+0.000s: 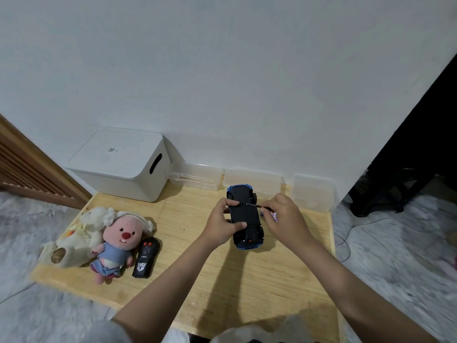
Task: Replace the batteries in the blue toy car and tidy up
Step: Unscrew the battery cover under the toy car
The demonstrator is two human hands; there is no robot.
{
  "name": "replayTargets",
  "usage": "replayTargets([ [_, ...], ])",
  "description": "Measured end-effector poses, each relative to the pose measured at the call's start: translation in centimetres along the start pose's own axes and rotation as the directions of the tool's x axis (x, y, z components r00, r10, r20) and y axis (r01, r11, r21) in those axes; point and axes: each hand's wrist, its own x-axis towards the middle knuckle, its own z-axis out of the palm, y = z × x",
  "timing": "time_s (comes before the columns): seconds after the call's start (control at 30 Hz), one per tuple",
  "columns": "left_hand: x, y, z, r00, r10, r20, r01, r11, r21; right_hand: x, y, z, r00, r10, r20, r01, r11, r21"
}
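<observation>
The blue toy car (244, 214) lies upside down on the wooden table (197, 268), its black underside facing up. My left hand (222, 224) grips the car's left side, thumb and fingers across the underside. My right hand (284, 216) is shut on a thin screwdriver (254, 205), whose tip touches the middle of the underside. A small colourful item (273, 215) shows by the right hand's fingers; I cannot tell what it is.
A black remote control (146, 256) lies left of centre beside a pink plush toy (118, 243) and a cream plush toy (76, 236). A white lidded box (123, 164) and several clear plastic containers (252, 179) stand along the wall.
</observation>
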Motion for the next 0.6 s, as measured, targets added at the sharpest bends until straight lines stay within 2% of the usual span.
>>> replayTargets([
  [0.1,0.0,0.1,0.0,1.0,0.001,0.005,-0.001,1.0,0.004,0.4,-0.3,-0.4,0.999,-0.012,0.045,0.015,0.998,-0.055],
  [0.23,-0.2,0.2,-0.1,1.0,0.023,0.001,-0.023,0.999,0.042,1.3,-0.9,-1.0,0.979,-0.072,0.19,0.112,0.972,-0.209],
  [0.37,-0.3,0.2,-0.1,1.0,0.013,0.004,-0.013,0.997,0.076,2.7,-2.0,-2.0,0.954,-0.021,0.299,0.115,0.947,-0.301],
  [0.43,-0.5,0.2,-0.1,1.0,0.018,0.002,-0.018,0.997,0.078,3.2,-2.4,-2.3,0.96,-0.01,0.279,0.089,0.958,-0.272],
  [0.6,-0.6,0.3,0.0,0.999,0.038,-0.012,-0.037,0.998,0.058,3.3,-2.7,-2.6,0.987,0.049,0.151,-0.04,0.997,-0.061],
])
